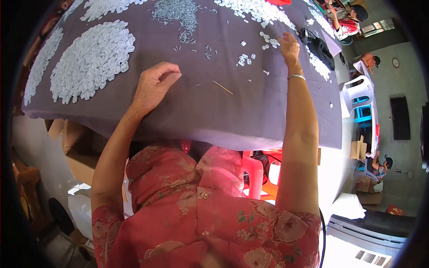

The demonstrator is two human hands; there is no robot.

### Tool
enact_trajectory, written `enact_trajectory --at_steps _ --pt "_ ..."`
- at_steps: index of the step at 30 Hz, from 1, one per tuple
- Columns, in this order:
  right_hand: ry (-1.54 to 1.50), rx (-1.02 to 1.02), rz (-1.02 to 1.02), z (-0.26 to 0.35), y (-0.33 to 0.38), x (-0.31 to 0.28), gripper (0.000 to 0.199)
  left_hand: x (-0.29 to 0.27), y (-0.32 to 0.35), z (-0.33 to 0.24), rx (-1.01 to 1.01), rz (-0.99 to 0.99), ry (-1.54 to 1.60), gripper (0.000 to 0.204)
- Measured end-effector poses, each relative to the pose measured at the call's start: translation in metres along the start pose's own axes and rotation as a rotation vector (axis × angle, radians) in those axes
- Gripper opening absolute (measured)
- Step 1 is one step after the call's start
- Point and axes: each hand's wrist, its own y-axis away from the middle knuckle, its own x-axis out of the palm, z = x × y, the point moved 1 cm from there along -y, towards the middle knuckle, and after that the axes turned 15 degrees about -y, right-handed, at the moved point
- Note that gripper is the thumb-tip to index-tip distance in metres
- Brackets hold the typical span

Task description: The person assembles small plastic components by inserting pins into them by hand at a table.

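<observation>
Over the grey tablecloth (210,117), my left hand (154,85) is closed, thumb and fingertips drawn together; whatever they hold, if anything, is too small to make out. It is to the right of a large heap of small white plastic pieces (91,64). My right hand (290,46) reaches forward with fingers apart beside a few loose white pieces (266,39). Between the hands are a small group of white pieces (244,60) and a thin wooden stick (223,87). Farther off lies a pile of small grey metal screws (178,17), some scattered toward me.
Another heap of white pieces (257,11) spreads across the far side. A black bag (318,47) lies beyond my right hand. White chairs (357,93) and a co-worker (348,22) are at the right; a cardboard box (78,149) stands below the table's left edge.
</observation>
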Motion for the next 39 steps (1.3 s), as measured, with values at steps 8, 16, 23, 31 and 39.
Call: enact_trajectory --at_steps 8,16,23,31,39 --pt "0.096 0.071 0.081 0.015 0.022 0.035 0.035 -0.001 0.000 0.000 -0.001 0.003 0.000 0.012" --pt "-0.100 -0.205 0.257 0.091 0.111 0.002 0.020 0.001 -0.001 0.002 0.009 0.012 -0.012 0.009" --pt "-0.796 0.175 0.352 0.087 0.112 0.000 0.011 0.001 0.001 0.002 -0.015 0.001 -0.008 0.014" --pt "-0.601 0.111 0.164 0.076 0.112 -0.025 0.012 0.001 0.000 0.004 0.016 -0.002 -0.025 0.013" --pt "-0.472 0.005 0.461 0.072 0.118 -0.032 0.012 0.002 -0.001 0.003 0.025 -0.004 -0.035 0.014"
